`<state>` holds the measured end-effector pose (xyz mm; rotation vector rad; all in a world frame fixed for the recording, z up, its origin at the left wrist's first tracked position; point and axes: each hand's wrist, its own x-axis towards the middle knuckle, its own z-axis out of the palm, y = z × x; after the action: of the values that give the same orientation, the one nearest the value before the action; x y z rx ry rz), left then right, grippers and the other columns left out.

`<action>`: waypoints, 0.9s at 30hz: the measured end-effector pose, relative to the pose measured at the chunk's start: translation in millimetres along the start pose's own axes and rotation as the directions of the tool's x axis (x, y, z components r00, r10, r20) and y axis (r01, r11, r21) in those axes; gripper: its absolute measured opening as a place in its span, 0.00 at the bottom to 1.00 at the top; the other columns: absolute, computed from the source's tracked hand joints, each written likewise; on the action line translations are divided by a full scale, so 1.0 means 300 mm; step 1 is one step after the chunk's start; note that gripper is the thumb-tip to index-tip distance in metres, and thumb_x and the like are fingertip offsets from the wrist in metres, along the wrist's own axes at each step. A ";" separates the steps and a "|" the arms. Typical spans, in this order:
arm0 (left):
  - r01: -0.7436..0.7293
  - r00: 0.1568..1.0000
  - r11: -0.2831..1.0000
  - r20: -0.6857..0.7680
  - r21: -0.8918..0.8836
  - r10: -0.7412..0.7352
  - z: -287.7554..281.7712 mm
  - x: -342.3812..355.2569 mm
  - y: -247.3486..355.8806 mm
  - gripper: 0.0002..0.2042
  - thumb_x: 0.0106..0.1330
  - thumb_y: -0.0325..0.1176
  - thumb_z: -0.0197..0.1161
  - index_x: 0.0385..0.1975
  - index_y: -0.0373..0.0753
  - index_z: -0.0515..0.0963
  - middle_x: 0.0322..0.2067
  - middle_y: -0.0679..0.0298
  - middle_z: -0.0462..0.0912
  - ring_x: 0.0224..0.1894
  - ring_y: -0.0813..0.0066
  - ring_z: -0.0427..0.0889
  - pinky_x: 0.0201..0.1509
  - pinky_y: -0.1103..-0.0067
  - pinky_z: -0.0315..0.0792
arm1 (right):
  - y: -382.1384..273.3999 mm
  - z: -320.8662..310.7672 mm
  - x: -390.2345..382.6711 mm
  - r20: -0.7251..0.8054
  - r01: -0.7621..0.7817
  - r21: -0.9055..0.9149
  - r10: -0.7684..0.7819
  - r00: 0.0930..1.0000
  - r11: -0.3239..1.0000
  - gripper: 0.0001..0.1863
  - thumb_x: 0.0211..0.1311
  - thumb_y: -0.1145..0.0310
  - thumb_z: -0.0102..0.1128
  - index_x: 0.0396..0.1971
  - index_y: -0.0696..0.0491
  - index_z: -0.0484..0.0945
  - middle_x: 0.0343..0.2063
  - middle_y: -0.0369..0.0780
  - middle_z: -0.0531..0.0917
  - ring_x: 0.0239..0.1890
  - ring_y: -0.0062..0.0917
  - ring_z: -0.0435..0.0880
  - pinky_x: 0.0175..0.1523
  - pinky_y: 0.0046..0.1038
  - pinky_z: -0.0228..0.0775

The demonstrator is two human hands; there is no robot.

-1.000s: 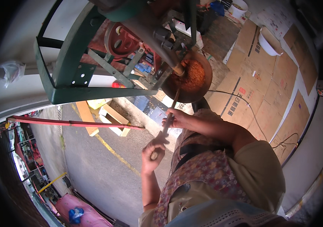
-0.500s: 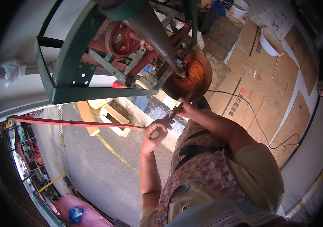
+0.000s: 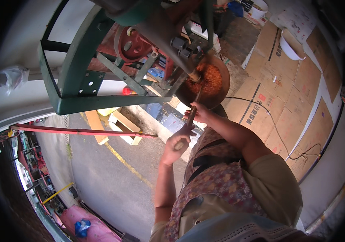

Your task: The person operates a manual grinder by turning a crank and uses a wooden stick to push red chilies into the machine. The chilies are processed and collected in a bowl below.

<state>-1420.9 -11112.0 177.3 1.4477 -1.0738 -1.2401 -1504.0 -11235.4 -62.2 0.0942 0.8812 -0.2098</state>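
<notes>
Both my hands are closed around a long-handled stirring tool (image 3: 191, 118). My left hand (image 3: 175, 145) wraps the rounded end of its wooden handle. Farther up, my right hand (image 3: 200, 114) grips the shaft close to the bowl's rim. The tool's far end reaches into a deep brown bowl (image 3: 224, 89) and is hidden in an orange-red crushed mass (image 3: 212, 77). A thick metal pestle (image 3: 184, 64) slants down from the machine into the same bowl, beside the tool.
A green metal machine frame (image 3: 116, 104) with a red wheel (image 3: 128, 45) stands at upper left. A red bar (image 3: 79, 131) extends left of my hands. Flattened cardboard (image 3: 277, 97), a black cable (image 3: 272, 117) and a white tub (image 3: 291, 45) lie at right.
My left hand has moved up and right, toward the bowl, pushing the tool deeper in. My right hand stays near the rim. The machine's pestle and linkage have shifted position.
</notes>
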 end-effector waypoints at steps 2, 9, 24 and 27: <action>0.060 0.998 0.996 -0.029 0.063 -0.058 0.020 -0.004 -0.021 0.11 0.52 0.12 0.56 0.31 0.37 0.74 0.42 0.60 0.81 0.49 0.69 0.79 0.55 0.76 0.70 | 0.013 -0.010 -0.008 0.015 0.057 -0.117 -0.056 0.998 0.991 0.19 0.60 0.66 0.53 0.44 0.61 0.62 0.42 0.53 0.70 0.42 0.45 0.76 0.53 0.55 0.73; -0.036 0.995 0.992 -0.084 0.121 0.046 0.040 -0.136 0.072 0.14 0.49 0.10 0.58 0.29 0.39 0.73 0.43 0.57 0.82 0.53 0.62 0.79 0.59 0.71 0.69 | 0.111 0.065 -0.105 0.123 -0.208 0.016 0.205 0.971 0.978 0.12 0.62 0.67 0.48 0.41 0.57 0.63 0.36 0.49 0.74 0.36 0.37 0.78 0.49 0.52 0.76; -0.078 0.948 0.995 -0.303 0.066 0.094 0.034 -0.025 -0.182 0.12 0.56 0.12 0.58 0.32 0.38 0.72 0.44 0.59 0.80 0.48 0.71 0.77 0.55 0.78 0.68 | 0.095 0.068 0.105 0.131 -0.012 -0.064 0.021 0.991 0.998 0.10 0.57 0.65 0.53 0.36 0.47 0.62 0.25 0.39 0.70 0.26 0.29 0.72 0.34 0.39 0.71; 0.044 0.895 0.998 -0.444 0.038 -0.023 0.029 -0.079 -0.151 0.11 0.56 0.13 0.59 0.32 0.39 0.73 0.45 0.61 0.79 0.47 0.75 0.76 0.55 0.79 0.67 | 0.140 0.133 0.062 0.045 -0.025 -0.043 0.027 0.999 0.999 0.12 0.56 0.67 0.54 0.38 0.45 0.62 0.26 0.37 0.68 0.24 0.24 0.69 0.29 0.34 0.69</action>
<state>-1430.0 -11080.8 136.8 1.6887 -0.7699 -0.8466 -1453.0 -11203.7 -51.3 0.0610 0.8379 -0.1677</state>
